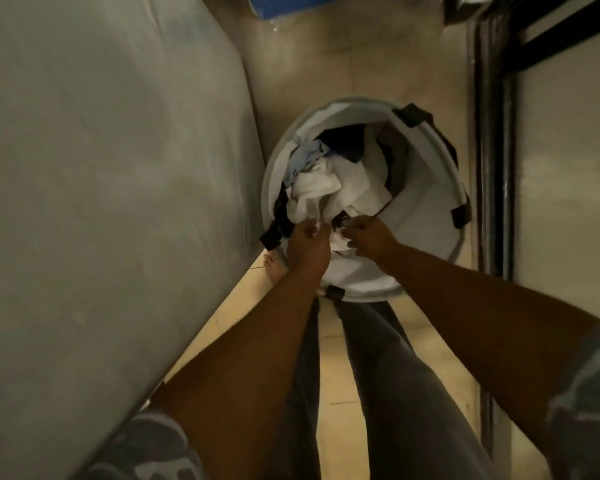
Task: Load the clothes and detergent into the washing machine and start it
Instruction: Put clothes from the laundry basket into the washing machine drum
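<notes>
Head view, looking steeply down. Far left: a large pale grey flat panel (111, 188) fills the left side of the frame and leans diagonally toward the centre; its surface is plain and carries no readable writing. Its lower edge runs close beside the person's left forearm and hides the floor on that side. Top centre: the corner of a blue object (274, 6), cut off by the frame edge. Centre: a round white laundry basket (426, 233) with dark handle tabs on its rim stands on the beige tiled floor (347, 403), between the panel and the dark frame at right. The clothes (326, 188) lie heaped inside it: white pieces on top, a light blue piece at the left, dark pieces behind and beneath. The left hand (307, 245) reaches over the near rim, fingers closed on the white cloth. Just beside it, the right hand (373, 237) is curled closed into the same heap; blur hides exactly which piece it grips. Below the basket: the person's grey trouser legs (378, 393) and one bare foot (274, 266) at the panel's edge. Right: a dark frame (492, 168) borders a pale wall panel (568, 202). No brand or label is legible anywhere.
</notes>
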A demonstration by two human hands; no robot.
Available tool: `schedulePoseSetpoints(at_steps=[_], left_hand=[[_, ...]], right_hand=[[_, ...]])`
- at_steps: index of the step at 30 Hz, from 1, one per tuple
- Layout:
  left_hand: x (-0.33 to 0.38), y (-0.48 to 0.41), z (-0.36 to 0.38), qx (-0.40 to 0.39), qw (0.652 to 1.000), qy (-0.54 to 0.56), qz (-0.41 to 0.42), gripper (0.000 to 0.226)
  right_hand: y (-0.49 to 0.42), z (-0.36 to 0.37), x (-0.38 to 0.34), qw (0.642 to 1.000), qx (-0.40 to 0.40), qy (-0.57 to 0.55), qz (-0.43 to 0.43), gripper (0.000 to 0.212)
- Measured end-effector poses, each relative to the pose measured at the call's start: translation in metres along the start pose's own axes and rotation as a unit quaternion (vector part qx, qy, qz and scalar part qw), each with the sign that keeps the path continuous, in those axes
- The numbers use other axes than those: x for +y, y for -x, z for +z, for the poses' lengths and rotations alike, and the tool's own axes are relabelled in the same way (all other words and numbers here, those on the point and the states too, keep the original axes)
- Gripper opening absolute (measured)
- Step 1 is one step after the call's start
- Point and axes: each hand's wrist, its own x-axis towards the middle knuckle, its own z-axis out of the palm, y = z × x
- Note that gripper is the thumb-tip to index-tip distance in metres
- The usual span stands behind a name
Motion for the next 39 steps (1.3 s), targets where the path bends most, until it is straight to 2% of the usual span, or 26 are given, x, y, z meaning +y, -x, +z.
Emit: schedulePoseSetpoints(at_steps=[3,6,7,10,12,15,19,22,26,27,28,31,34,36,37,39], left_hand=[[-0.013,-0.013,-0.004,0.072,0.995,0.068,0.024,0.029],[-0.025,-0.017,-0.006,0.136,0.983,0.110,0.062,0.018],[-0.029,-0.017,-0.005,0.146,0.979,0.121,0.070,0.018],[-0.032,-0.018,-0.004,0.155,0.975,0.137,0.081,0.017],[-0.032,-0.019,-0.004,0.158,0.974,0.141,0.078,0.012],[-0.026,-0.022,-0.006,0.170,0.972,0.146,0.070,0.010],[-0.021,-0.024,-0.008,0.163,0.969,0.175,0.070,0.014],[-0.007,-0.022,-0.008,0.136,0.979,0.144,0.051,0.040],[0.005,-0.032,0.000,-0.030,0.995,0.056,-0.072,0.111],[0.004,-0.037,0.003,-0.060,0.994,0.032,-0.088,0.120],[0.005,-0.037,0.006,-0.087,0.992,0.005,-0.087,0.116],[0.017,-0.020,0.007,-0.150,0.976,-0.147,-0.048,0.057],[0.014,-0.013,0.003,-0.102,0.957,-0.271,-0.002,0.042],[0.013,-0.007,-0.006,-0.067,0.958,-0.277,0.029,0.041],[0.013,-0.003,-0.010,-0.055,0.959,-0.273,0.044,0.042],[0.010,0.003,-0.019,-0.038,0.955,-0.281,0.088,0.041]], right_hand=[[-0.027,0.030,0.000,0.995,-0.041,0.073,-0.054,0.028],[-0.039,0.053,-0.011,0.990,-0.078,0.069,-0.096,0.027],[-0.043,0.060,-0.014,0.988,-0.093,0.061,-0.105,0.029],[-0.053,0.071,-0.018,0.985,-0.139,0.022,-0.100,0.053],[-0.056,0.073,-0.019,0.983,-0.156,0.014,-0.090,0.051],[-0.055,0.067,-0.018,0.987,-0.126,0.011,-0.100,0.052],[-0.024,0.041,-0.019,0.984,-0.053,-0.060,-0.160,0.032],[0.029,0.019,-0.016,0.971,-0.060,-0.074,-0.219,0.030],[0.106,-0.004,0.002,0.964,-0.100,-0.008,-0.248,0.033],[0.121,-0.008,0.008,0.959,-0.113,0.014,-0.259,0.034],[0.132,-0.010,0.013,0.956,-0.122,0.032,-0.266,0.036],[0.141,-0.014,0.026,0.949,-0.135,0.068,-0.275,0.042],[0.129,-0.016,0.029,0.959,-0.118,0.052,-0.251,0.034],[0.112,-0.012,0.025,0.977,-0.007,-0.074,-0.198,0.021],[0.099,-0.011,0.024,0.975,0.061,-0.136,-0.164,0.018],[0.073,-0.008,0.012,0.964,0.133,-0.211,-0.095,0.023]])
